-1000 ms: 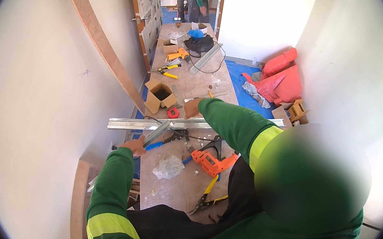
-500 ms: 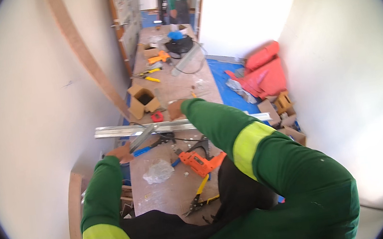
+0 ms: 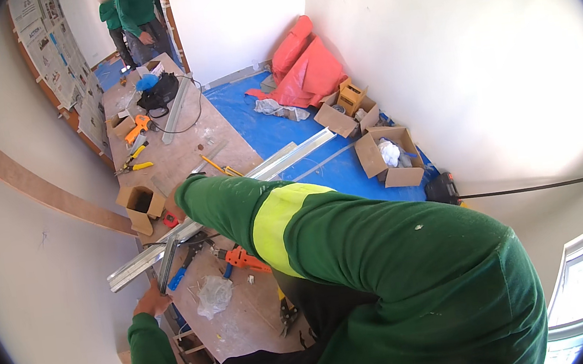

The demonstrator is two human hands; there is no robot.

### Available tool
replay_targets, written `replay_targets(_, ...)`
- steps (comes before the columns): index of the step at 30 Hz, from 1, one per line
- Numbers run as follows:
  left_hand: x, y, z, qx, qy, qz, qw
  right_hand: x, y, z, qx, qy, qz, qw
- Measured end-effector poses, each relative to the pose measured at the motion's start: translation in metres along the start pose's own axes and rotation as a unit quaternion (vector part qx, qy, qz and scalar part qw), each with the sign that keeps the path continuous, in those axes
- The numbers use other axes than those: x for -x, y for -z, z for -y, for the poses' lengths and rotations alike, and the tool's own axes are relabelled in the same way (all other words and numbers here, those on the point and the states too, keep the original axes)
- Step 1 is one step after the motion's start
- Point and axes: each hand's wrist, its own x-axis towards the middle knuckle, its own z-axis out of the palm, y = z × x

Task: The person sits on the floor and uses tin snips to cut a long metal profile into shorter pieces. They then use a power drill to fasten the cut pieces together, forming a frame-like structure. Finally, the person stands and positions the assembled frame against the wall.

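Note:
Long silvery metal channels [image 3: 132,267] lie side by side across the board-topped bench [image 3: 239,317], their far ends reaching over its right edge. My left hand [image 3: 152,300] is closed on the lower end of a short metal channel piece [image 3: 166,262], which slants up against the long ones. Just beyond the long channels is my right hand [image 3: 177,201]; its fingers are mostly hidden by my sleeve. A red tape measure [image 3: 170,219] sits beside that hand. Nearer me lie a blue-handled tool [image 3: 181,272], an orange power tool [image 3: 246,260], yellow-handled snips [image 3: 287,313] and a crumpled plastic bag [image 3: 215,296].
An open carton [image 3: 140,205] stands at the bench's left edge. Farther along are pliers [image 3: 132,163], an orange tool [image 3: 136,130] and a black bag [image 3: 159,93]. Cartons [image 3: 391,160] and red sheeting [image 3: 308,72] rest on the blue-covered floor. Two people stand beyond the bench.
My view has swung to the right, so the bench and channels now appear slanted and more floor shows. Both hands remain at the channels, the left still on the short piece.

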Motion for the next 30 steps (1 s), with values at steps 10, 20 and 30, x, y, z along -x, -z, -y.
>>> replay_targets(10, 0.003, 0.0, -0.006, -0.001, 0.0, 0.0, 1.0, -0.003, -0.002, 0.003, -0.001, 0.002, -0.005, 1.0)
replay_targets(20, -0.011, -0.011, 0.014, 0.009, -0.028, -0.011, 0.999, 0.001, 0.005, 0.007, 0.01, 0.002, -0.007, 1.0)
replay_targets(30, -0.007, -0.009, 0.014, 0.048, -0.094, 0.019, 0.994, 0.026, 0.023, 0.015, 0.015, 0.012, 0.001, 1.0)
